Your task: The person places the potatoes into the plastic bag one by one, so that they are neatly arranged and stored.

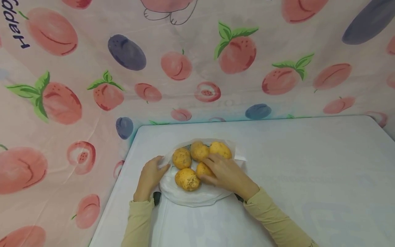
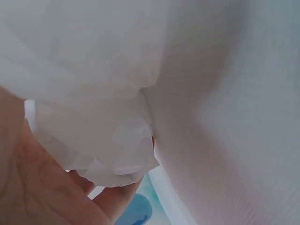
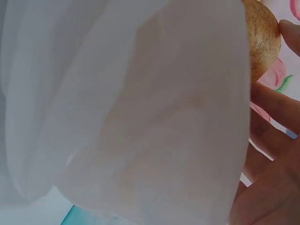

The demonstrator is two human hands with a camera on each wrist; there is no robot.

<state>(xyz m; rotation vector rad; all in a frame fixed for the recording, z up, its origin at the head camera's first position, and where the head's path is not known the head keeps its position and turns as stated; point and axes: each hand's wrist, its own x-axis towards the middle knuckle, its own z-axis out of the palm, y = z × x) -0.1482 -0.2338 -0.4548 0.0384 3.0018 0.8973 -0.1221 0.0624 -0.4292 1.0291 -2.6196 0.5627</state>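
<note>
Several yellow potatoes lie in a loose ring on a rounded white thing [image 1: 197,199] with thin, translucent plastic around it. My right hand [image 1: 226,173] grips one potato [image 1: 202,169] from the right, thumb on its near side and fingers over its far side. In the right wrist view, white plastic covers most of that potato [image 3: 263,40]. My left hand [image 1: 149,178] rests at the left edge of the plastic, its thumb and forefinger apart. White plastic [image 2: 98,140] partly hides its fingers in the left wrist view.
Other potatoes sit close by: one front left [image 1: 188,179], one at the left [image 1: 182,158], two along the back [image 1: 220,150]. A dark piece [image 1: 157,198] shows under the left wrist. The white table [image 1: 308,171] meets a fruit-print cloth [image 1: 203,68].
</note>
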